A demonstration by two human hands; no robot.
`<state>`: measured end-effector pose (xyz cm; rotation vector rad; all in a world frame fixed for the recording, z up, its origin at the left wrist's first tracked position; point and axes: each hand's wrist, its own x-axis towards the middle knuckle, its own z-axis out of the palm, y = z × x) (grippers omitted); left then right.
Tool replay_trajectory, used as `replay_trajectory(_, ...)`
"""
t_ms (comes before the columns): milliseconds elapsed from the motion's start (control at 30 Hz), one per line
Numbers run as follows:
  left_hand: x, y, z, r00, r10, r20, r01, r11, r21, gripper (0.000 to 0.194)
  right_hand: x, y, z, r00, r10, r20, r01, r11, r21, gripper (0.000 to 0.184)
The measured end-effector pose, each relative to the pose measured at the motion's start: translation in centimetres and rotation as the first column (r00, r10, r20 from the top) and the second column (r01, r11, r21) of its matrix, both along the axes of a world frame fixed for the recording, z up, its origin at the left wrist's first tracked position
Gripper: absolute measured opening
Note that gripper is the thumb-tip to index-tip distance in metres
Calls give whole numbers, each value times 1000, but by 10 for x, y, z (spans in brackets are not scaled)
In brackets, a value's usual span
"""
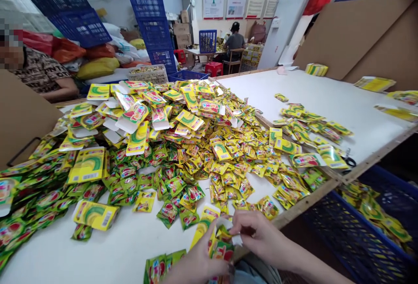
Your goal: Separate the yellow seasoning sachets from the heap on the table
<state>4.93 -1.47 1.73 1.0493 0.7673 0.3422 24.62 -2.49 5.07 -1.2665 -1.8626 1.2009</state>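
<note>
Near the table's front edge, my left hand [204, 260] is closed around a small open yellow carton [204, 225]. Green and yellow sachets [224, 249] show at the carton's mouth. My right hand [257, 234] is closed in a pinch at that mouth, on its white flap; whether a sachet is also between the fingers is hidden. Green sachets [156, 268] lie beside my left hand. Ahead is a spread of loose yellow sachets [225, 166] and green sachets [130, 184]. Empty-looking yellow cartons [143, 114] are heaped behind them.
Filled-looking packs [303, 123] lie on the right tabletop [313, 90], with scissors [350, 160] at its edge. A blue crate [359, 227] with yellow packets stands below right. Cardboard [22, 114] rises at left, near a person's arm [63, 88]. Another person [235, 40] sits far back.
</note>
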Motion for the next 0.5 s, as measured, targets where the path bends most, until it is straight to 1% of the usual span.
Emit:
replay_trajectory(67,5,0,4,998,44,43,-43,999,-13,84,3,-1,-4,994,-15,-108,-3,987,-164,19)
replay_trajectory(100,7,-1,4,998,55,37,-54,998,-8,86,4,-1,-4,990,-9,-140,-23,974,-225,19)
replay_trajectory(133,9,-2,2,998,61,10,-61,998,14,87,6,-2,-4,989,2,-146,-39,967,-250,20)
replay_trajectory(167,11,-3,-1,998,62,-32,-60,997,56,88,6,-3,-2,991,9,-137,-41,971,-235,19)
replay_trajectory(200,13,-4,-4,995,60,-80,-51,993,105,89,6,-5,-1,993,10,-117,-32,981,-193,16)
replay_trajectory(267,17,-6,-9,989,25,-149,2,983,183,91,2,-9,2,998,-4,-69,-3,995,-102,10)
replay_trajectory(333,20,-6,-8,988,-25,-150,58,974,219,95,-2,-13,3,999,13,-29,-15,997,-72,17)
replay_trajectory(400,18,0,-1,992,-50,-114,80,957,277,95,4,-12,3,999,42,7,-42,999,-18,21)
replay_trajectory(433,15,5,2,992,-27,-125,69,936,345,91,13,-9,4,1000,12,20,-13,999,38,22)
replay_trajectory(467,11,11,5,986,30,-164,46,896,443,82,27,-4,5,997,-66,33,62,992,109,21)
replay_trajectory(500,6,19,5,967,114,-228,34,830,557,69,47,4,8,980,-195,39,184,964,193,19)
